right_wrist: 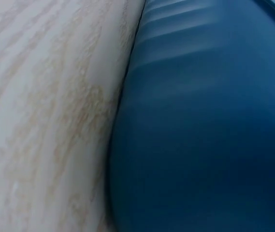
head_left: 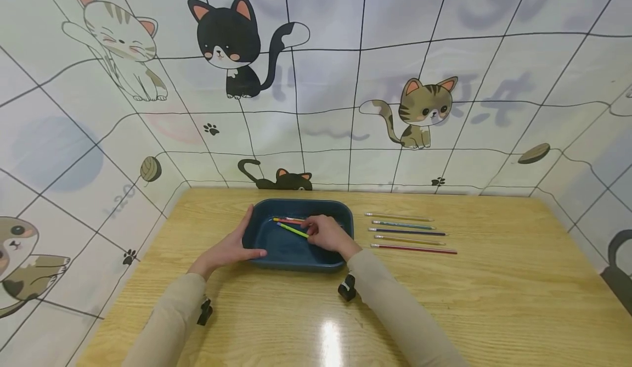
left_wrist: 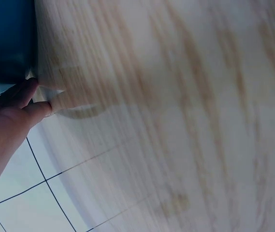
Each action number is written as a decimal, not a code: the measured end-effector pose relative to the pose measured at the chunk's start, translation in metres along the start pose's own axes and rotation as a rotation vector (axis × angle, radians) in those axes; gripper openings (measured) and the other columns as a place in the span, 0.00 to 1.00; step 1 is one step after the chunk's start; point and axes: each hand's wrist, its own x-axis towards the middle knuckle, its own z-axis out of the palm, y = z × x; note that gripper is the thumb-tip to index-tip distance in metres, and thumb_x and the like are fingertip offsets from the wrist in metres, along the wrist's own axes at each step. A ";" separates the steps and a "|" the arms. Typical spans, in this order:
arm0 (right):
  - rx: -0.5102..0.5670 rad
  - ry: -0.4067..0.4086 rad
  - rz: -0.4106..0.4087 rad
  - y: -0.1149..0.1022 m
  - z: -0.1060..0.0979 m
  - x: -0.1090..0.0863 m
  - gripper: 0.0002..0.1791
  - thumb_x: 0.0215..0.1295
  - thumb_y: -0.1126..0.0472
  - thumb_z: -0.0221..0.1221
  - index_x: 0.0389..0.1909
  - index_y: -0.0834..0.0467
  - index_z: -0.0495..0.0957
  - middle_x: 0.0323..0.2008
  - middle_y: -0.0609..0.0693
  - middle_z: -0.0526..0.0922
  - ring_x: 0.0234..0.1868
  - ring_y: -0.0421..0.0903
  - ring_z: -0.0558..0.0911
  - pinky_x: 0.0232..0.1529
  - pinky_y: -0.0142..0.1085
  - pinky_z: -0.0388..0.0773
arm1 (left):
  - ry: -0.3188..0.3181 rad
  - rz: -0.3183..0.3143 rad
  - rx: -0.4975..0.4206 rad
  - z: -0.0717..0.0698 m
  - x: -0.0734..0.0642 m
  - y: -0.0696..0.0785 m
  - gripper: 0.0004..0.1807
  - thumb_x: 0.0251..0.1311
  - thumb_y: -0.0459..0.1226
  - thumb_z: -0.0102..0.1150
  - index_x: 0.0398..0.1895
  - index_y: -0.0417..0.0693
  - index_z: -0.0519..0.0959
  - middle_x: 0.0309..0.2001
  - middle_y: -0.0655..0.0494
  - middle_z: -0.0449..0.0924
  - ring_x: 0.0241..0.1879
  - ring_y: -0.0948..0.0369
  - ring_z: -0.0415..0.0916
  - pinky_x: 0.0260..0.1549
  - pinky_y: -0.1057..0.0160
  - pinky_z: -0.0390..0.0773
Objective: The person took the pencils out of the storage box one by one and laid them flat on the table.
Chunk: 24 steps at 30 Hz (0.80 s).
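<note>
A dark blue rectangular tray [head_left: 291,261] stands on the wooden table. My left hand [head_left: 232,249] holds its left end, thumb over the near rim and fingers along the outer wall. In the left wrist view the fingertips [left_wrist: 30,84] are at the tray's lower edge. Reaching over the right side, my right hand [head_left: 323,232] pinches the right end of a lime-green pencil [head_left: 294,230] inside the tray. An orange-red pencil [head_left: 288,220] lies just behind it, its right end hidden by the hand. The right wrist view shows only the tray's outer wall [right_wrist: 200,121] and tabletop.
Several pencils lie side by side right of the tray, eraser ends to the left, among them a dark blue one [head_left: 407,231] and a red one [head_left: 415,248]. A cat-print sheet [head_left: 326,92] closes off the back and sides of the table [head_left: 494,279].
</note>
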 end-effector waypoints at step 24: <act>0.058 0.072 -0.130 -0.001 -0.003 -0.008 0.11 0.61 0.70 0.59 0.44 0.62 0.84 0.32 0.49 0.81 0.31 0.41 0.75 0.33 0.33 0.73 | 0.007 0.019 0.000 0.001 0.000 -0.001 0.66 0.52 0.45 0.72 0.77 0.56 0.27 0.76 0.45 0.26 0.73 0.43 0.31 0.66 0.38 0.43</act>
